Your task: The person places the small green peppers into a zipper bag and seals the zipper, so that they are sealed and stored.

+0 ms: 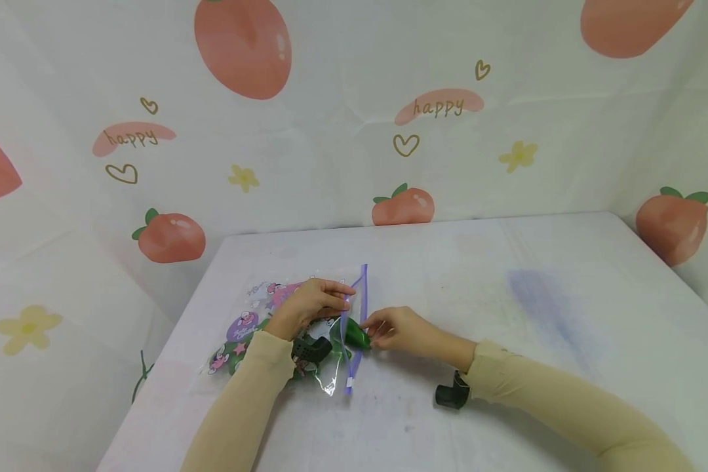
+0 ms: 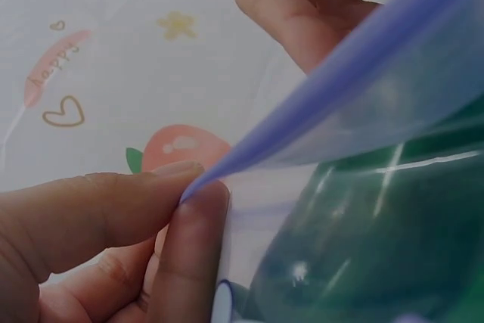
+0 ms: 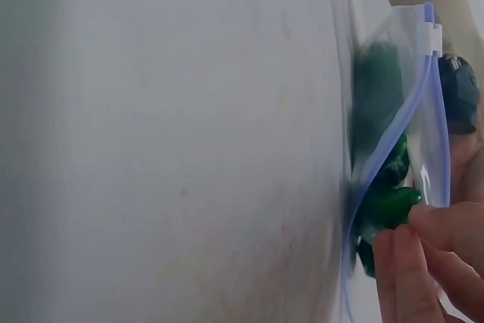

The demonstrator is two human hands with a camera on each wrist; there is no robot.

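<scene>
A clear zip bag (image 1: 330, 377) with a purple edge and pink cartoon prints lies on the table, its mouth parted toward the right. My left hand (image 1: 313, 305) reaches over the bag and pinches the purple edge (image 2: 280, 115) between thumb and finger. At the mouth, my right hand (image 1: 404, 331) pinches the end of a glossy green pepper-like item (image 3: 389, 206), which is partly inside the bag. More dark green items (image 3: 378, 88) show through the plastic. A white slider (image 3: 431, 39) sits at one end of the zip.
The white table (image 1: 478, 282) has a bluish stain (image 1: 543, 301) on its right side. Behind it hangs a white cloth (image 1: 330, 151) printed with peaches, hearts and flowers. Black wrist cameras are strapped at the left wrist (image 1: 311, 349) and the right wrist (image 1: 453, 393).
</scene>
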